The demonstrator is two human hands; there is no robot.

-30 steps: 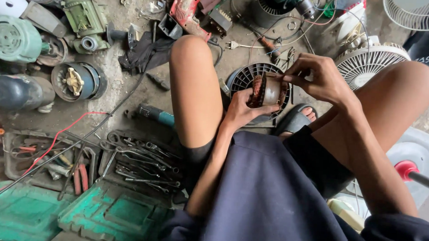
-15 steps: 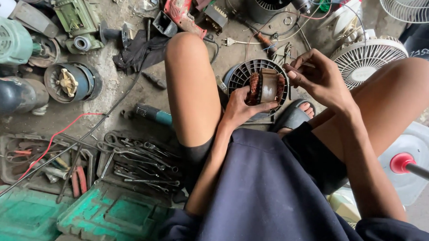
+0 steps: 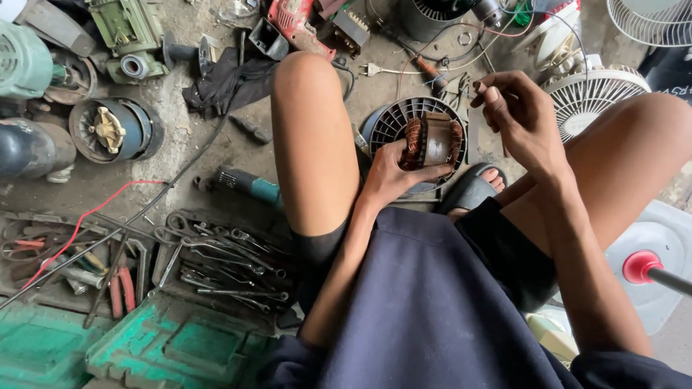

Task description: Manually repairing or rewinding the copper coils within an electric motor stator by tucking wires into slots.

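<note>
My left hand (image 3: 394,172) grips a motor stator (image 3: 432,140) with copper-coloured windings, holding it up between my bare knees. Right behind the stator lies a dark round fan guard (image 3: 394,119) on the floor. My right hand (image 3: 517,116) hovers just to the right of the stator, fingers pinched together on something small and thin that I cannot make out. My foot in a dark sandal (image 3: 473,190) rests on the floor under the stator.
Motor housings (image 3: 114,129) and a green motor (image 3: 13,56) lie at the left. A tray of wrenches (image 3: 221,259) and green tool-case lids (image 3: 172,346) sit at the lower left. White fan grilles (image 3: 595,92) are at the upper right, a red-capped fan stand (image 3: 642,266) at the right.
My right hand has drawn back to the right, off the stator, and pinched its fingers. The left hand keeps holding the stator in the same place.
</note>
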